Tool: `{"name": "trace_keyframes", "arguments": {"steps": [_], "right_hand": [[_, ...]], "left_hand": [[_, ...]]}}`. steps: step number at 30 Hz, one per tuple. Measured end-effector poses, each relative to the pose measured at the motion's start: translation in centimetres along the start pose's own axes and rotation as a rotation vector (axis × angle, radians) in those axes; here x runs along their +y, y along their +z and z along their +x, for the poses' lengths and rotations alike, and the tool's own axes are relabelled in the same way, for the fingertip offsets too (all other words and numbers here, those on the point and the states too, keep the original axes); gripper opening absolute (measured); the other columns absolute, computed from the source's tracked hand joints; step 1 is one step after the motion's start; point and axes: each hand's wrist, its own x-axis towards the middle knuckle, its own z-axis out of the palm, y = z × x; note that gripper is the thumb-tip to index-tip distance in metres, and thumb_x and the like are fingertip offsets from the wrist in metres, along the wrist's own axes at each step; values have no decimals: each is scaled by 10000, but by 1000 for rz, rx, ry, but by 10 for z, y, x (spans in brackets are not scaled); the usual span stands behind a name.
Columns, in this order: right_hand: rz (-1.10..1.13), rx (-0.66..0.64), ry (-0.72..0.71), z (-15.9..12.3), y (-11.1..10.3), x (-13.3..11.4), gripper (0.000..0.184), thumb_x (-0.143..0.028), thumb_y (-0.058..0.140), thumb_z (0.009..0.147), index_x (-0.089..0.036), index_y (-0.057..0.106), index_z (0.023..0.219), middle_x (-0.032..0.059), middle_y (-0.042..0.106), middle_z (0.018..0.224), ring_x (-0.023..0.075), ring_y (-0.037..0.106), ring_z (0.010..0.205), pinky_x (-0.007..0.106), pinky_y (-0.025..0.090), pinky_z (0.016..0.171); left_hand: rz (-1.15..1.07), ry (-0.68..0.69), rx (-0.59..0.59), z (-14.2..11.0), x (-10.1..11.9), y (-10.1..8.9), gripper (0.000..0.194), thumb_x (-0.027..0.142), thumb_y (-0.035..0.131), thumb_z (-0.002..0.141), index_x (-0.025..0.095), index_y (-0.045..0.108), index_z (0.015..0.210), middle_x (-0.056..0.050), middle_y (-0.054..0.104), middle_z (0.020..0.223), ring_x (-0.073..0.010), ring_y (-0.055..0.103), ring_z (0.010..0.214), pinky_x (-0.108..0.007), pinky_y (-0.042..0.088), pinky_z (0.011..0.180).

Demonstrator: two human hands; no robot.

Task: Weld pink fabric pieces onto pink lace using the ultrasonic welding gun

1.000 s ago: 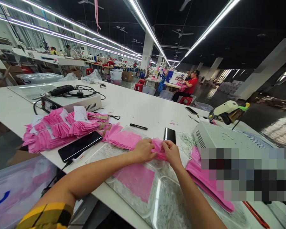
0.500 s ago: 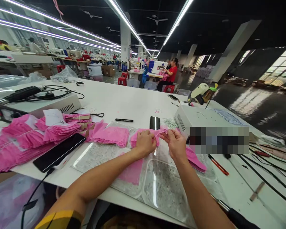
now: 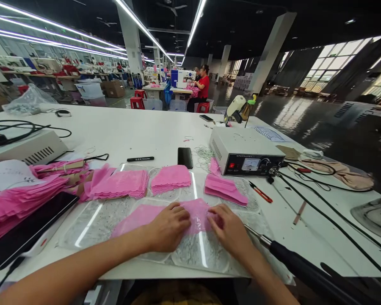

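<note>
A thin pink fabric piece (image 3: 195, 214) lies on a glossy transparent sheet (image 3: 197, 254) between my hands. My left hand (image 3: 169, 226) is closed at its left edge, fingers curled and pressed down. At its right edge is my right hand (image 3: 230, 228), with thumb and fingertips on the cloth; the exact grip is partly hidden. Another pink fabric piece (image 3: 136, 218) lies flat beside my left forearm. Behind are two pink fabric stacks (image 3: 171, 177) (image 3: 122, 183) and a folded pink bundle (image 3: 225, 189).
A black-handled tool (image 3: 298, 262) with a metal tip lies by my right forearm. Behind it are a red cutter (image 3: 260, 192), cables and a grey control box (image 3: 250, 146). A phone (image 3: 185, 157), a marker (image 3: 140, 159) and a larger phone (image 3: 34, 228) lie about. A person in red (image 3: 203, 87) sits at a sewing machine.
My hands have come down and nearer with the pink fabric piece, which now lies flat on the sheet instead of being held up over the stack. The view has shifted right.
</note>
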Motion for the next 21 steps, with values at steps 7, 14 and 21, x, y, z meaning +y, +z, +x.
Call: {"name": "trace_keyframes", "arguments": {"steps": [7,14,21], "right_hand": [[-141,39,50,21,-1,18,188,-180,465,852,-216,650,860,39,672,860,174,624,742,291,462,679],[-241,164,104,56,-3,34,235,-152,471,841,-192,684,933,82,691,967,225,607,941,331,448,812],[-292,183,73,49,7,46,211,-170,492,868,-200,696,824,64,692,885,210,601,852,326,438,757]], "left_hand": [[-95,-160,47,58,-28,-15,251,98,471,878,177,694,963,-53,699,938,-185,641,875,-292,490,792],[-174,-130,-28,146,-62,-9,192,291,559,954,133,626,1039,-60,648,1031,-179,632,924,-377,530,838],[-211,-40,-172,153,-63,8,234,329,576,945,142,615,1079,-67,630,1082,-185,627,935,-377,542,825]]}}
